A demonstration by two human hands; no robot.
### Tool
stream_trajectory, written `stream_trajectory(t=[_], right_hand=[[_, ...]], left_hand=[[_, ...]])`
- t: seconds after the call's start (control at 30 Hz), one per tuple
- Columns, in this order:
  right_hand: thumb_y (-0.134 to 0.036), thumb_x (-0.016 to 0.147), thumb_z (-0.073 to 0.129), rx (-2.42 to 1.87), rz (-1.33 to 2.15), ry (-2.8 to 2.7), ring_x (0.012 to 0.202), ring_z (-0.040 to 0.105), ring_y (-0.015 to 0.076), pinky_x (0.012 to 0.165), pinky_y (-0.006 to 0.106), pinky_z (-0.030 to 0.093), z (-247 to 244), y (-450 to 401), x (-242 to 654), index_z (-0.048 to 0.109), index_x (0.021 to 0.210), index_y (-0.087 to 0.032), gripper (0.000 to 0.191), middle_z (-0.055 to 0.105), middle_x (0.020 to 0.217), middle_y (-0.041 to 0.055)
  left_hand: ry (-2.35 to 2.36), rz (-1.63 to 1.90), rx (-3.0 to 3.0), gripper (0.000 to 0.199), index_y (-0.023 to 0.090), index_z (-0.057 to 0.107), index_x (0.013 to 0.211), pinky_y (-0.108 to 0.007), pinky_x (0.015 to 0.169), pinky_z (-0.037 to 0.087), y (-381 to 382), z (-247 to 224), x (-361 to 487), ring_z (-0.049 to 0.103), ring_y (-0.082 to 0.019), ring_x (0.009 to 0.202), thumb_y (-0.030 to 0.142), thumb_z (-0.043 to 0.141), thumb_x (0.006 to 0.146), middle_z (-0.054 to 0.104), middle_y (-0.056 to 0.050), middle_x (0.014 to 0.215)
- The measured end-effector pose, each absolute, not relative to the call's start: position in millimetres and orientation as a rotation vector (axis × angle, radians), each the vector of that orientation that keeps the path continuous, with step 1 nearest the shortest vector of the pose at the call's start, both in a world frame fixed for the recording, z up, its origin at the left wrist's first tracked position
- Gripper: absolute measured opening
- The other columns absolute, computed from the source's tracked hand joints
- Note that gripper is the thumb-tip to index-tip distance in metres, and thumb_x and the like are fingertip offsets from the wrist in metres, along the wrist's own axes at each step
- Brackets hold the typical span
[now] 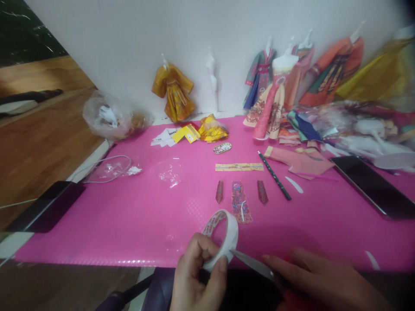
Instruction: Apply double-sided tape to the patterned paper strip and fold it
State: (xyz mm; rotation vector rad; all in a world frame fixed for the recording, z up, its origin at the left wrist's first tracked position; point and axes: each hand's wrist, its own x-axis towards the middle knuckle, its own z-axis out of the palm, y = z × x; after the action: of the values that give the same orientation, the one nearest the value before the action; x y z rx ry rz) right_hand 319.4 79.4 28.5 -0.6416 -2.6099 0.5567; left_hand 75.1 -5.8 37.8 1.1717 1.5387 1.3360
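Observation:
At the near edge of the table, my left hand [201, 272] is closed around a roll of white tape [232, 229], with the thumb on its outer side. My right hand [317, 276] grips scissors [256, 264] with a red handle, partly hidden by the fingers. The blade tip touches, or nearly touches, the tape's outer face. Just beyond the roll lies a patterned fabric strip [239, 196] with a small white piece on it. Two small dark red pointed pieces [219, 192] [262, 193] flank it, and a long tan strip [239, 167] lies above.
A dark pencil [275, 176] and a phone [372, 185] lie to the right on the pink tabletop [129, 224]. Small dressed mannequins [173, 90] stand along the wall. Plastic-wrapped materials [363, 129] crowd the back right; a plastic bag [106, 116] and black tablet-like object [45, 207] are left.

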Motion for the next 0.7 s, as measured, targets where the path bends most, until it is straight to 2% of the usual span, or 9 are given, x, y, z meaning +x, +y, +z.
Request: stream_trajectory(t=[0.2,0.4,0.53,0.7], right_hand=[[-0.037,0.094,0.065,-0.548,0.602,-2.621,0.050,0.064,0.0113,0.038,0.023,0.038,29.6,84.6,320.4,0.053,0.142,-0.026,0.050,0.068,0.074,-0.0039],[-0.037,0.099,0.059,-0.544,0.606,-2.574,0.050,0.064,0.0109,0.039,0.022,0.040,28.8,83.2,318.2,0.055,0.139,-0.025,0.042,0.067,0.072,-0.0036],[-0.032,0.102,0.051,-0.625,0.573,-2.560,0.053,0.066,0.0118,0.042,0.022,0.041,27.8,81.4,319.0,0.054,0.140,-0.027,0.039,0.069,0.075,-0.0027],[-0.019,0.094,0.052,-0.621,0.555,-2.636,0.058,0.068,0.0123,0.047,0.021,0.044,24.3,81.7,327.6,0.047,0.147,-0.027,0.053,0.070,0.082,-0.0018]], left_hand=[[1.557,1.332,1.187,0.020,0.026,0.048,0.080,-0.024,0.060,0.039,-7.5,33.7,73.8,0.046,-0.013,0.062,0.025,0.049,0.100,0.050,0.005,0.071],[1.596,1.325,1.216,0.019,0.026,0.048,0.080,-0.024,0.059,0.040,-9.2,31.7,73.5,0.047,-0.013,0.062,0.025,0.049,0.100,0.052,0.005,0.071],[1.602,1.330,1.225,0.020,0.026,0.049,0.080,-0.023,0.057,0.041,-8.6,33.2,73.9,0.048,-0.013,0.061,0.025,0.049,0.100,0.052,0.005,0.070],[1.639,1.360,1.209,0.019,0.025,0.052,0.080,-0.023,0.056,0.042,-7.6,33.0,73.7,0.050,-0.013,0.060,0.025,0.051,0.099,0.052,0.004,0.070]])
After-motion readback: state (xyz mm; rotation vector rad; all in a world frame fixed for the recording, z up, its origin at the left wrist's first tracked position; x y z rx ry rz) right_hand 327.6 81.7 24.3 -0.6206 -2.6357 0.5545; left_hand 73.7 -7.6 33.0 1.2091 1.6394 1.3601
